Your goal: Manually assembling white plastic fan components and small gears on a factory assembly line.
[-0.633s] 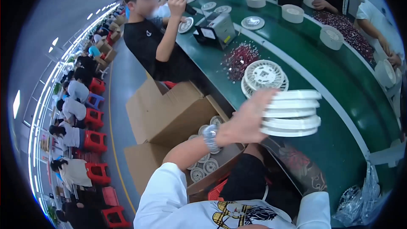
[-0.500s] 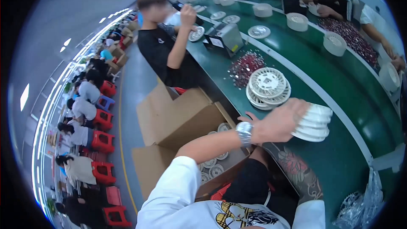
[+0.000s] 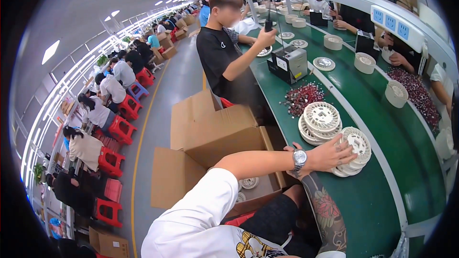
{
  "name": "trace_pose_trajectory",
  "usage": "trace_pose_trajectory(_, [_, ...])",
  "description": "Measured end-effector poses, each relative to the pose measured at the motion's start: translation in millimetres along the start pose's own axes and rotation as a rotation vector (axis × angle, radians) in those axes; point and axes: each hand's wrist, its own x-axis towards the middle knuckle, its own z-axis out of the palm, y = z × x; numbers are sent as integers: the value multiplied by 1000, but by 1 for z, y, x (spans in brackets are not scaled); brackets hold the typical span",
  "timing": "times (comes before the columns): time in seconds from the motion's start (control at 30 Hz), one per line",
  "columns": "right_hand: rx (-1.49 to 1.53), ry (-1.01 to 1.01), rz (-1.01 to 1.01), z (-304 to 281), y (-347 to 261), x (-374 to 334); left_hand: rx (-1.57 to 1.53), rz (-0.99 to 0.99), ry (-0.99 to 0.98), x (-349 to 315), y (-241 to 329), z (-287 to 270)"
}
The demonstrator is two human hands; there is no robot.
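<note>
At the left, an open brown cardboard box (image 3: pixel 215 134) is standing below the edge of the green surface (image 3: pixel 375 196), where a slipping disc could be falling. The right hand (image 3: pixel 299 174) is lying beneath the left forearm (image 3: pixel 258 160), too hidden to tell its grip; the crossing arms could be hampering each other. A heap of small red and silvery pieces (image 3: pixel 303 98) is lying near the farther stack of round white openwork plastic discs (image 3: pixel 322 114), which a sideways nudge could be unsettling. The left hand (image 3: pixel 334 155) is resting with fingers apart; whether its thumb is clamping anything cannot be told. The nearer stack of similar white discs (image 3: pixel 361 145) is lying under those fingers and extending rightward, unevenly aligned, so lopsided pressure could be sliding its top disc off.
</note>
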Motion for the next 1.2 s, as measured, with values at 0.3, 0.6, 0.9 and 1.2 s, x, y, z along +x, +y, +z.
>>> trace_pose_trajectory(0.3, [-102, -133, -6, -37, -34, 15, -315, 32, -26, -10, -8, -2])
trace_pose_trajectory(0.6, [-1091, -277, -118, -21, -42, 12, -296, 6, 23, -17, -8, 0])
trace_pose_trajectory(0.9, [-3205, -761, -665, 39, -19, 2, -448, -83, -50, -6, -19, -12])
trace_pose_trajectory(1.2, [-3745, -1566, -1488, 3, -65, 15, -444, -150, -19, -21, -22, -16])
